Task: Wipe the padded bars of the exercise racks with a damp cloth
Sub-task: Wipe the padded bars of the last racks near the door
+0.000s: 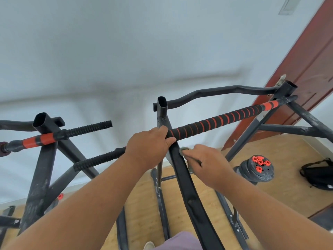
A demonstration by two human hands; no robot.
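- At the far left we see one exercise rack (38,170), a dark metal frame with an open-topped upright, standing on the wooden floor (281,186) against the pale wall (108,51)
- An orange-banded bar (36,140) crosses that upright, and a ribbed black grip (90,128) sticks out from it toward the right; a second ribbed black grip (98,159) runs lower down, its right end hidden behind our left wrist
- Our left hand (148,146) is curled round the left end of the padded bar (214,121), fingers over the top and thumb underneath, right where the bar meets the upright of the second rack (163,112)
- The padded bar, black foam with an orange spiral stripe, rises from that grip up to the right corner of the second rack, ending in an orange band near the far upright
- Behind it a bare curved black bar (225,92) links the same two uprights
- Our right hand (205,163) sits just below the padded bar, fingers bent and pinching a grey cloth (184,150); the cloth lies bunched against the sloping black leg (187,188) of the rack, not on the foam
- How wet the cloth is, we cannot tell
- Further right, a stack of dark weight plates (255,171) with orange nuts rests on the floor beside the rack's right leg
- A black bag (319,175) lies near the right edge of the floor, below the reddish-brown door (306,69)
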